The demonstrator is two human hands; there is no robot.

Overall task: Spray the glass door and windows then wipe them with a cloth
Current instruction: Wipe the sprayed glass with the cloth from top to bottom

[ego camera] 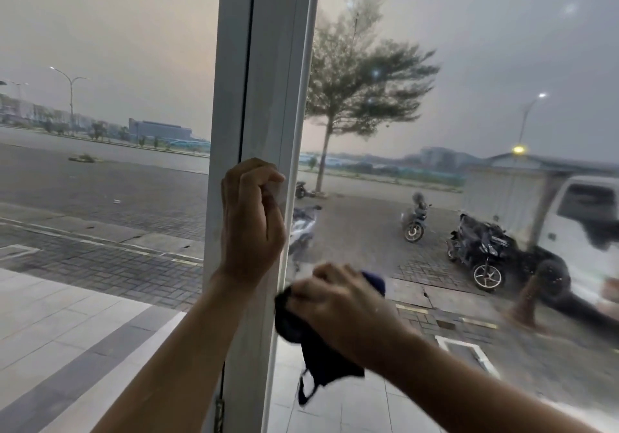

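My right hand (338, 302) grips a dark blue cloth (315, 355) and holds it against the right glass pane (469, 131), low and close to the white frame (268, 97). Part of the cloth hangs loose below the hand. My left hand (251, 218) rests against the white frame at mid height with its fingers curled, and I see nothing in it. The left glass pane (100, 131) lies beyond the frame. Wet smears show on the right pane near its lower right. No spray bottle is in view.
Through the glass I see a paved lot with parked motorcycles (482, 248), a white truck (582, 218), a tree (355, 81) and an orange cone (526, 302). A hinge (219, 412) sits low on the frame. Tiled floor lies outside at lower left.
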